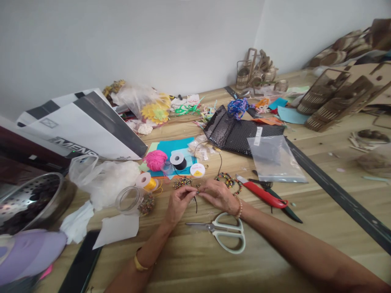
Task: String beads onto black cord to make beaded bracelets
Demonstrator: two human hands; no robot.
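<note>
My left hand point(181, 202) and my right hand point(220, 196) meet fingertip to fingertip over the table, both pinched. Between them runs a thin black cord point(196, 206) with a loose end hanging down; a small bead seems to sit on it, partly hidden by the fingers. Behind the left fingers lies a cluster of multicoloured beads point(182, 183). Beaded loops point(226, 179) rest just past my right hand. Below the hands are scissors point(224, 232) with pale handles, blades slightly apart. A spool of black cord point(178, 160) stands behind.
Pink yarn point(155, 160), a yellow thread spool point(147, 182) and a wire coil point(128, 200) lie to the left. Rightward are a red-handled knife point(264, 194), a clear plastic bag point(276, 156) and a black bubble mailer point(235, 132). A phone point(81, 262) lies at front left.
</note>
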